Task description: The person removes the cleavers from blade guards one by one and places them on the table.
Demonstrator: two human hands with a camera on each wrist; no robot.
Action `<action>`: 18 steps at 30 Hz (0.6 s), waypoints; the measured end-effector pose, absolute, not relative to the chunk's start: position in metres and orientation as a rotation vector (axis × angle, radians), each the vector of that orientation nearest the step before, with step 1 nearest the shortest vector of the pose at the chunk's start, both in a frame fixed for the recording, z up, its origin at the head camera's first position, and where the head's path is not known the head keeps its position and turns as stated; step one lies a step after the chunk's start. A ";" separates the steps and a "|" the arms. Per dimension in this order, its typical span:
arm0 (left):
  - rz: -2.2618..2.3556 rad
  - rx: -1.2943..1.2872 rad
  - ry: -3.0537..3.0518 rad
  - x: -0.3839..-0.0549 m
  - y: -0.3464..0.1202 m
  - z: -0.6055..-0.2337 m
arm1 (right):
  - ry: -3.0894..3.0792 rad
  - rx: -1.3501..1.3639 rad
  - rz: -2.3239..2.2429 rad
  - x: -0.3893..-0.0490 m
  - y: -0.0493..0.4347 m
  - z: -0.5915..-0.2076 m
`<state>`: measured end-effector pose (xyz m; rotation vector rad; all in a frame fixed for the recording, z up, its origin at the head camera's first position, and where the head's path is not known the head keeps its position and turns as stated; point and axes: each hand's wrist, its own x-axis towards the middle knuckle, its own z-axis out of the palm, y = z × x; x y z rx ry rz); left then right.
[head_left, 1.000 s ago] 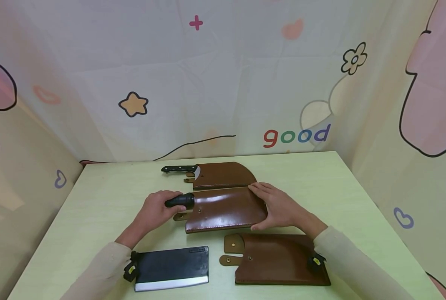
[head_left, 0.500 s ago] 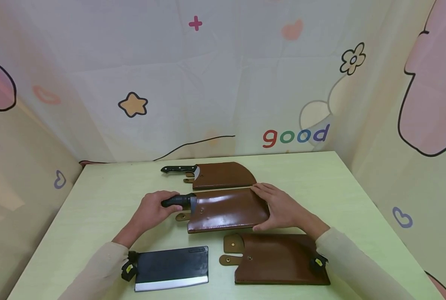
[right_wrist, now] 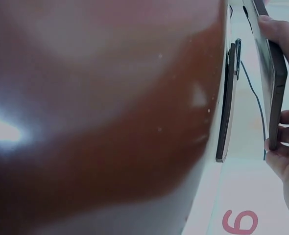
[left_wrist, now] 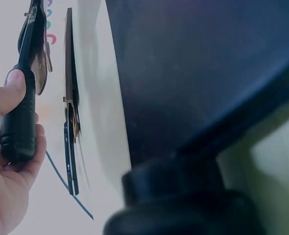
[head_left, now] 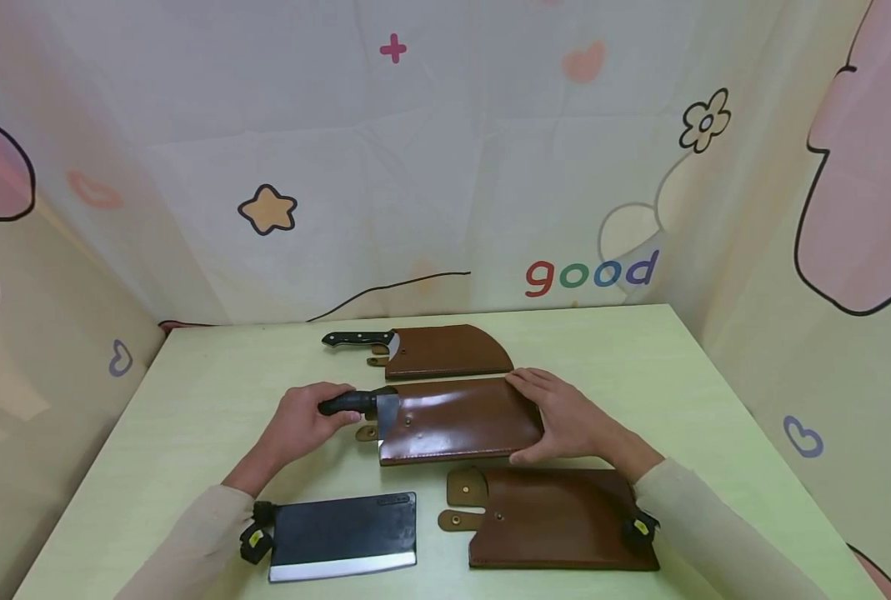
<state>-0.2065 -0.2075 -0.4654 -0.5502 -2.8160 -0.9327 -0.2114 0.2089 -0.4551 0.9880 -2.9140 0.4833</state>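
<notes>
My left hand [head_left: 304,418] grips the black handle of a cleaver [head_left: 342,403]. The cleaver's blade is mostly hidden in a glossy brown leather sheath [head_left: 460,421], with a strip of metal showing at the sheath's mouth. The sheath's right end is held by my right hand [head_left: 563,418], thumb at the lower edge and fingers at the top corner. In the left wrist view, thumb and fingers wrap the ribbed handle [left_wrist: 19,127]. The right wrist view shows the sheath edge [right_wrist: 277,93] between thumb and fingers.
Behind lies a black-handled knife [head_left: 358,337] in a brown sheath [head_left: 448,353]. In front, a dark cleaver [head_left: 343,533] lies unsheathed beneath my left wrist, edge toward me. A brown sheath with snap straps [head_left: 558,521] lies under my right forearm. A printed curtain [head_left: 415,167] borders the table.
My left hand has drawn the handle slightly left, and a strip of blade now shows outside the sheath. My right hand and the sheath have shifted slightly right.
</notes>
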 end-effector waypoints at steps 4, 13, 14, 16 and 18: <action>-0.946 -0.554 -2.806 -0.206 -0.209 -0.466 | -2.909 0.995 0.482 -0.211 0.210 -0.454; -0.950 -0.554 -2.812 -0.207 -0.210 -0.468 | -2.895 1.012 0.489 -0.211 0.212 -0.453; -0.952 -0.552 -2.812 -0.207 -0.211 -0.469 | -2.891 1.016 0.492 -0.211 0.212 -0.453; -0.960 -0.537 -2.812 -0.206 -0.212 -0.470 | -2.885 1.024 0.485 -0.212 0.212 -0.453; -0.953 -0.534 -2.810 -0.206 -0.213 -0.470 | -2.884 1.025 0.488 -0.212 0.213 -0.452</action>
